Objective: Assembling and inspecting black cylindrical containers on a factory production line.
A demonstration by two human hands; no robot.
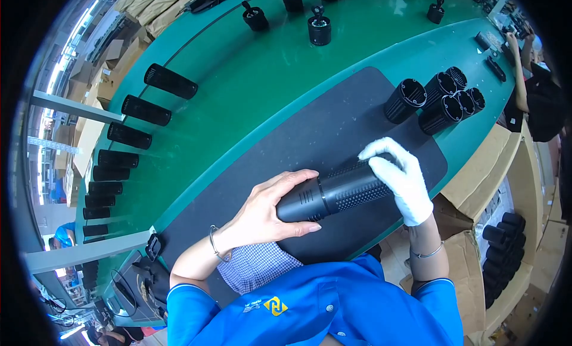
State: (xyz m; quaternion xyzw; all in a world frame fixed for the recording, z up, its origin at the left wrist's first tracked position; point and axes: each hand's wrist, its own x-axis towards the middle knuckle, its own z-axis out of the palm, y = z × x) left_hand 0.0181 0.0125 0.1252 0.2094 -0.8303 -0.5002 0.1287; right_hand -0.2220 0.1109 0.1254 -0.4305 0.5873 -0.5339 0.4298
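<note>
A black cylindrical housing [357, 190] with a perforated side lies level between my hands, above the dark mat. My bare left hand [265, 210] wraps round its smooth, slotted end piece [301, 202], thumb below and fingers above. A narrow seam shows between that end piece and the perforated tube. At the other end my right hand [404, 178], in a white glove, grips the tube with fingers and thumb curled over it. The glove hides that end of the tube. Beyond my right hand, several black open-topped cylinders [405, 100] stand upright in a group.
The dark grey mat [286, 146] covers the bench before me. On the green surface behind, more black cylinders [171, 81] line the left, and short black parts [319, 27] stand at the back. A cardboard box [539, 227] at right holds black pieces. A co-worker's arm [517, 66] reaches in far right.
</note>
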